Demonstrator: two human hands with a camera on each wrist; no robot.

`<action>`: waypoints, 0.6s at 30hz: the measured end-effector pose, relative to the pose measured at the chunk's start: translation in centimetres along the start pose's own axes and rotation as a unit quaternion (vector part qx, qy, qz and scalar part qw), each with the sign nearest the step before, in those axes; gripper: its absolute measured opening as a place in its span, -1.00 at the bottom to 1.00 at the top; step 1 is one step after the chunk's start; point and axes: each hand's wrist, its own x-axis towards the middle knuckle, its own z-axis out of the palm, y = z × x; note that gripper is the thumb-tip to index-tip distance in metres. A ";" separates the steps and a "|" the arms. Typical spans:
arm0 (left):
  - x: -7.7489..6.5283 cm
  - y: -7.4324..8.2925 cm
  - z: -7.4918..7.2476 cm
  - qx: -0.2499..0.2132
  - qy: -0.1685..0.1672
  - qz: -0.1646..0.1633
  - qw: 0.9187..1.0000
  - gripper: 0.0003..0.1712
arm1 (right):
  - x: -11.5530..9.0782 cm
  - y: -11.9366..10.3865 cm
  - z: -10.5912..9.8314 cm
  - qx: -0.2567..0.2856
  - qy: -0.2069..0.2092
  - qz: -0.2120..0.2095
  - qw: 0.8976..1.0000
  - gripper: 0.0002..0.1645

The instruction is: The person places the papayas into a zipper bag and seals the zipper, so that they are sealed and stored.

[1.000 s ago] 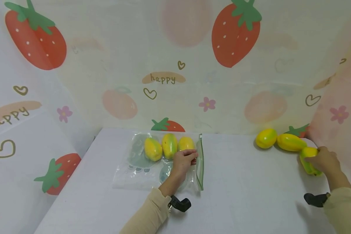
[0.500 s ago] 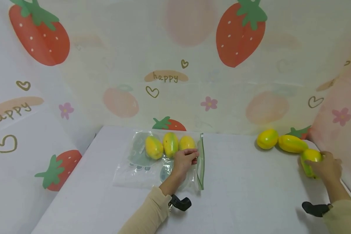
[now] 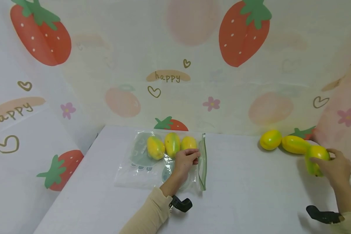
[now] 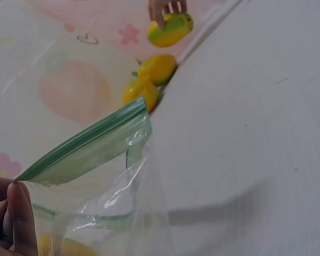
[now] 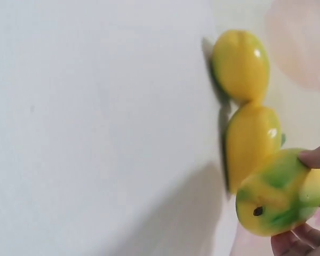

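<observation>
My left hand (image 3: 183, 164) pinches the upper layer of a clear zip bag (image 3: 128, 178) near its green zip strip (image 3: 204, 162). Inside the bag, three yellow-green papayas (image 3: 172, 144) lie in a row toward the back. In the left wrist view, thumb and fingers (image 4: 22, 213) hold the bag's lip raised, so its mouth gapes. At the far right, my right hand (image 3: 337, 167) grips another papaya (image 5: 280, 192), thumb on one side and fingers on the other. It is lifted, with its dark-spotted end toward the right wrist camera.
Two more papayas, one rounder (image 3: 270, 139) and one lying lengthwise (image 3: 294, 144), rest at the back right by the wall. A white cloth covers the table (image 3: 245, 195). Strawberry-printed sheets (image 3: 237, 97) enclose the back and sides.
My right hand has taken the nearest papaya up off the table, moving it slightly away from its former spot. The left hand keeps its hold on the bag.
</observation>
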 end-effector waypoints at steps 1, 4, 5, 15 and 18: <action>0.0 0.0 0.0 0.001 0.000 0.000 1.000 -0.73 | -0.1 -0.3 0.0 0.005 0.000 -0.012 1.000 -0.09; -0.1 0.2 0.1 0.004 0.000 -0.003 1.000 -0.73 | -0.5 -1.2 0.3 0.026 -0.012 -0.055 0.998 -0.09; -0.1 0.2 0.1 0.003 0.000 -0.006 1.000 -0.73 | -0.6 -1.5 0.5 0.033 -0.017 -0.070 0.997 -0.10; 0.1 0.1 0.3 -0.019 0.012 -0.006 1.000 -0.75 | -2.2 -4.6 3.4 0.053 -0.067 -0.148 0.985 -0.11; 0.2 0.0 0.5 -0.019 0.012 -0.005 1.000 -0.74 | -2.9 -5.5 3.9 0.057 -0.090 -0.170 0.980 -0.11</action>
